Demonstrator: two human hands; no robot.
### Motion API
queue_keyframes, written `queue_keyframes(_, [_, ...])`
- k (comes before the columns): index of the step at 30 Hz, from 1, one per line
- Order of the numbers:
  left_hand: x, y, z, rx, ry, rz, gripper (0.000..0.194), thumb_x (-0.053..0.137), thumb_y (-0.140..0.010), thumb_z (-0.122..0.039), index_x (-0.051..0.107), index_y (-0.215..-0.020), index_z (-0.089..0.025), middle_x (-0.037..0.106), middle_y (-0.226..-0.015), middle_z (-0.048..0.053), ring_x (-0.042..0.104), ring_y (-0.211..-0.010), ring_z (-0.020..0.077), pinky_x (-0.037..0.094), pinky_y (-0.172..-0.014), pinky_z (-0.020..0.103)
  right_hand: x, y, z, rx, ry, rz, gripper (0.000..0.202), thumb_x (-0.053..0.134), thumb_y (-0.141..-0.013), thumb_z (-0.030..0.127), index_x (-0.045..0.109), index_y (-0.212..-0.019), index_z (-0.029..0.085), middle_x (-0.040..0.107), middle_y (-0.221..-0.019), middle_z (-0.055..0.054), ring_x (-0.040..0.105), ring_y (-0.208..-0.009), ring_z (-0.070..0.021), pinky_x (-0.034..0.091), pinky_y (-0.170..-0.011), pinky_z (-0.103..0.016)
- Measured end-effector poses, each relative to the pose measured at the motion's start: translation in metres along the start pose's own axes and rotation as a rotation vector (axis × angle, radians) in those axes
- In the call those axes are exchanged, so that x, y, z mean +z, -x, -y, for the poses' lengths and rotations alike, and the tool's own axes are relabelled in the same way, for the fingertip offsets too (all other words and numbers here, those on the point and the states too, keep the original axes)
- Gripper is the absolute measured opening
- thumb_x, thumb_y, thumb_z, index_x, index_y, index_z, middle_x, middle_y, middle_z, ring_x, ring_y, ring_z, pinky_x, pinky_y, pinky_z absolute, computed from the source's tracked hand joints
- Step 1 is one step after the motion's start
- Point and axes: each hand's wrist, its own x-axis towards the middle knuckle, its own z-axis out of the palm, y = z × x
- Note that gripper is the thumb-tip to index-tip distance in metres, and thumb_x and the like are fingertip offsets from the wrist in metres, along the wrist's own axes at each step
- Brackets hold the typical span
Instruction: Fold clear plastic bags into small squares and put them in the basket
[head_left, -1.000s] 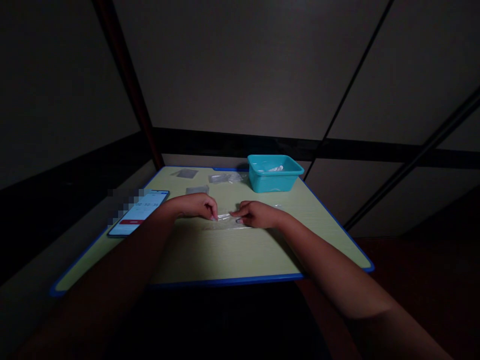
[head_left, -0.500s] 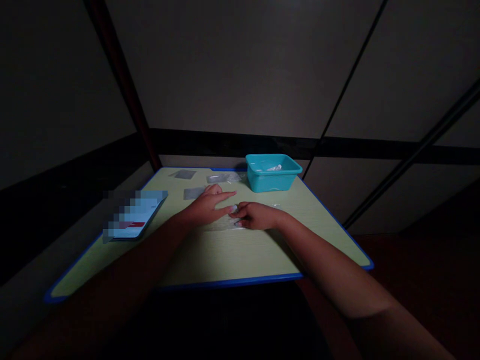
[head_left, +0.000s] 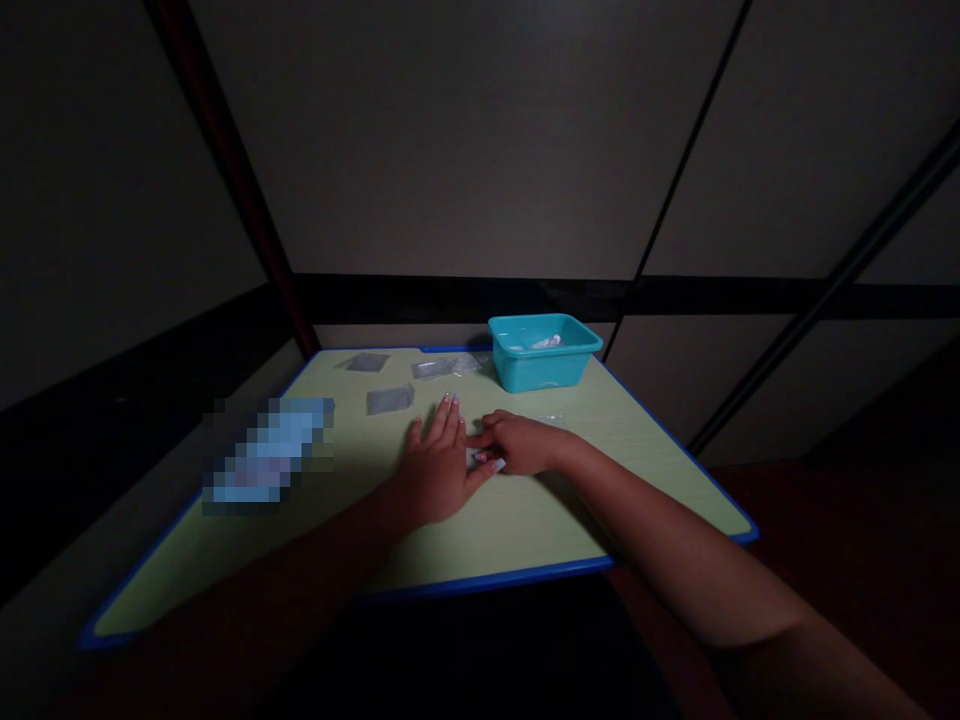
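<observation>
My left hand (head_left: 439, 468) lies palm down over the middle of the table, its fingers stretched out and its thumb touching or nearly touching the fingers of my right hand. My right hand (head_left: 517, 443) has its fingers bent and pressed together beside that thumb; whatever they hold is too small and hidden to name. A bit of clear plastic (head_left: 553, 418) shows just behind my right hand. Beyond my left hand lies a flat grey packet (head_left: 390, 400) in clear wrap.
A turquoise basket (head_left: 544, 374) with clear and white plastic inside stands at the back right. Clear plastic bags (head_left: 448, 367) and grey packets (head_left: 367, 362) lie along the back. A partly pixelated phone (head_left: 266, 455) rests at the left of the blue-edged table (head_left: 510, 545).
My left hand has moved toward me and flattened with fingers pointing forward, uncovering the near grey packet. My right hand keeps its place over the table. The view has tilted up slightly.
</observation>
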Motion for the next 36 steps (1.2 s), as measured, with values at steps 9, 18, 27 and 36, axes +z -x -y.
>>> queue_keyframes(9, [-0.011,-0.005,0.033,-0.156,-0.059,0.298,0.086,0.027,-0.081,-0.069,0.036,-0.139,-0.005,0.016,-0.149,0.021,0.005,-0.14,0.0329,0.004,-0.108,0.055,0.006,0.0,-0.007,0.088,-0.021,0.006,0.039,0.052,-0.084,0.023,0.059,-0.122,0.017,0.062,-0.086,-0.012,0.052,-0.085,-0.0225,0.038,-0.083,-0.035])
queue_keyframes(18, [-0.011,-0.018,0.049,-0.031,0.103,0.377,0.068,0.025,-0.085,-0.066,0.019,-0.144,-0.032,-0.002,-0.153,0.009,-0.005,-0.139,0.0361,0.008,-0.101,0.065,0.003,0.0,-0.005,0.163,0.055,0.038,0.036,0.052,-0.085,0.026,0.061,-0.119,0.019,0.063,-0.092,-0.011,0.053,-0.089,-0.021,0.038,-0.082,-0.031])
queue_keyframes(27, [-0.01,-0.027,0.064,-0.161,0.102,0.362,0.075,0.021,-0.086,-0.065,0.017,-0.146,-0.021,-0.001,-0.153,0.013,-0.004,-0.139,0.0348,0.007,-0.104,0.062,0.002,0.004,-0.012,0.216,-0.052,-0.015,0.05,0.056,-0.082,0.026,0.05,-0.132,0.024,0.062,-0.095,-0.01,0.051,-0.087,-0.0204,0.038,-0.083,-0.033])
queue_keyframes(36, [0.012,-0.046,0.089,-0.176,0.223,-0.06,0.03,0.044,-0.085,-0.04,0.061,-0.098,-0.018,0.057,-0.116,0.01,0.037,-0.119,0.0278,0.029,-0.098,0.043,-0.003,0.004,-0.019,0.172,-0.129,-0.138,0.048,0.053,-0.081,0.015,0.053,-0.129,0.017,0.067,-0.106,-0.01,0.057,-0.084,-0.0178,0.04,-0.082,-0.031])
